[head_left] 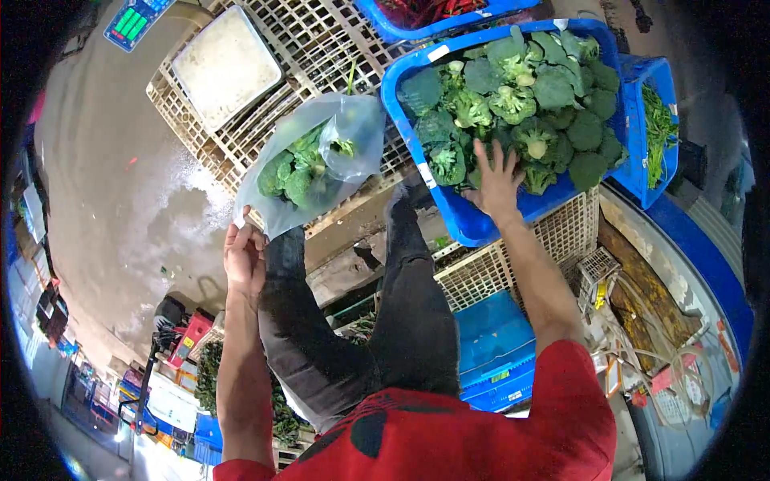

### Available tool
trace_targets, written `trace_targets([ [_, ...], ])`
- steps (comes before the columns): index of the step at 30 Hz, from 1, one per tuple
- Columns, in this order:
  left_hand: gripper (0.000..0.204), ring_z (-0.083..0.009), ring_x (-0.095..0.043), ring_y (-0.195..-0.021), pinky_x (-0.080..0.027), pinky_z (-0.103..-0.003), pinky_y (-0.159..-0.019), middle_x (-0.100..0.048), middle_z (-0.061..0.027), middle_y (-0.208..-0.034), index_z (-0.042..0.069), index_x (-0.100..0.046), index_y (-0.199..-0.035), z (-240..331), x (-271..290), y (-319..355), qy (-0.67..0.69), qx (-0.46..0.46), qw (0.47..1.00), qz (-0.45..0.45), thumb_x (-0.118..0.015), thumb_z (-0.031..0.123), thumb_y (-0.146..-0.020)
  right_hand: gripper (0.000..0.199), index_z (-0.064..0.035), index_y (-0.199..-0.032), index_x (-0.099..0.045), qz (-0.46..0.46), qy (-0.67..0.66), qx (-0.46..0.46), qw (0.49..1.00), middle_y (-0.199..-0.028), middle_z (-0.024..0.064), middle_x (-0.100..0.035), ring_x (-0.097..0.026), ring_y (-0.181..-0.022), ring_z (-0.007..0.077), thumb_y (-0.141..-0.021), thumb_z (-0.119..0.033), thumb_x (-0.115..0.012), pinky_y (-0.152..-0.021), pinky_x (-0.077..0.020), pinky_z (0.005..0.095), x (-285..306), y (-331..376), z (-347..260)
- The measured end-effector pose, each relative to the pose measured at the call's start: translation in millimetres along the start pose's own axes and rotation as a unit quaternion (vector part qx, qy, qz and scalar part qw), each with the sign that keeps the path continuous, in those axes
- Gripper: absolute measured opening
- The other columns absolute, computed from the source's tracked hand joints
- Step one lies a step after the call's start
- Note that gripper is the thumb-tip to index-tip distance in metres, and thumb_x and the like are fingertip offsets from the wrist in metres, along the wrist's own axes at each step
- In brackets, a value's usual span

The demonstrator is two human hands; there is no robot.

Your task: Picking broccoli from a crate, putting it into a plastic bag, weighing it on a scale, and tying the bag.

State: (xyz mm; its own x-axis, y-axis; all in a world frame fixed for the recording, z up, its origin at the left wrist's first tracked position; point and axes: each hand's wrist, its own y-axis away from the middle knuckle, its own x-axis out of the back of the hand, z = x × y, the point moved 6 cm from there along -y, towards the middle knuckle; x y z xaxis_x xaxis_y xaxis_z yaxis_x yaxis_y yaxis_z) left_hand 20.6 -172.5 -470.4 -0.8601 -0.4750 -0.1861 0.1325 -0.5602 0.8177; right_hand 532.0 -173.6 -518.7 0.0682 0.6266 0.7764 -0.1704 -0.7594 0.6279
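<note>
My left hand [245,255] pinches the near edge of a clear plastic bag [353,132] that rests on a slatted cream crate. Inside the bag lie several green broccoli heads [298,180], seen through the film. To the right stands a blue plastic crate [467,216] heaped with broccoli [513,104], some heads turned with their pale stems up. My right hand [497,183] reaches over its near side with fingers spread, fingertips against the broccoli there. No head is gripped in it.
A white-topped weighing scale [227,68] sits beyond the bag, with a lit display [132,22] at upper left. Crates of red peppers [437,10] and leafy greens [658,132] flank the broccoli. Below are a blue bin [497,345] and wet floor [120,200] to the left.
</note>
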Motion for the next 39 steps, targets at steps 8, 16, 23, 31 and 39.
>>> trace_targets([
  [8,0.036,-0.0134,-0.051,-0.064,-0.044,-0.028,-0.067,-0.052,-0.0001,-0.070,0.003,-0.056,-0.134,7,5,6,-0.026,-0.009,0.999,0.033,-0.055,0.006,-0.098,0.083,-0.0284,-0.145,-0.046,-0.025,0.161,0.100,0.982,-0.151,-0.0002,-0.035,-0.028,-0.142,0.0407,-0.073,-0.044,-0.084,-0.098,-0.0349,0.0776,-39,-37,-31],
  [16,0.035,-0.0109,-0.052,-0.064,-0.043,-0.024,-0.064,-0.056,0.0000,-0.076,0.008,-0.059,-0.133,9,-8,2,-0.067,0.010,0.997,0.040,-0.054,0.004,-0.098,0.056,-0.0160,-0.123,-0.056,0.034,-0.061,0.144,0.987,-0.142,0.0016,-0.042,-0.035,-0.132,0.0421,-0.075,-0.029,-0.079,-0.098,-0.0317,0.0741,-13,-24,11],
  [23,0.051,-0.0122,-0.055,-0.079,-0.045,-0.028,-0.079,-0.058,-0.0019,-0.085,0.008,-0.046,-0.147,14,-13,-3,-0.030,-0.023,0.999,-0.013,-0.056,0.002,-0.097,0.050,-0.0043,-0.118,-0.059,0.181,-0.240,0.136,0.944,-0.125,0.0159,-0.059,-0.053,-0.117,0.0371,-0.073,-0.019,-0.075,-0.104,-0.0384,0.0465,16,-13,30],
  [31,0.031,-0.0123,-0.056,-0.077,-0.045,-0.027,-0.080,-0.060,-0.0017,-0.086,0.007,-0.055,-0.127,8,-11,-7,-0.066,-0.022,0.997,-0.039,-0.059,0.000,-0.097,0.041,-0.0027,-0.127,-0.053,0.230,-0.650,0.050,0.722,-0.124,0.0076,-0.055,-0.054,-0.111,0.0164,-0.088,-0.001,-0.065,-0.094,-0.0464,0.0327,62,52,-49],
  [39,0.059,-0.0096,-0.051,-0.072,-0.039,-0.023,-0.065,-0.056,0.0015,-0.086,0.012,-0.039,-0.153,17,-11,-6,-0.030,-0.023,0.998,-0.059,-0.057,0.005,-0.098,0.056,-0.0011,-0.138,-0.047,-0.170,-0.692,0.122,0.691,-0.124,0.0136,-0.064,-0.061,-0.109,0.0209,-0.093,-0.026,-0.069,-0.094,-0.0497,0.0327,-32,20,-313],
])
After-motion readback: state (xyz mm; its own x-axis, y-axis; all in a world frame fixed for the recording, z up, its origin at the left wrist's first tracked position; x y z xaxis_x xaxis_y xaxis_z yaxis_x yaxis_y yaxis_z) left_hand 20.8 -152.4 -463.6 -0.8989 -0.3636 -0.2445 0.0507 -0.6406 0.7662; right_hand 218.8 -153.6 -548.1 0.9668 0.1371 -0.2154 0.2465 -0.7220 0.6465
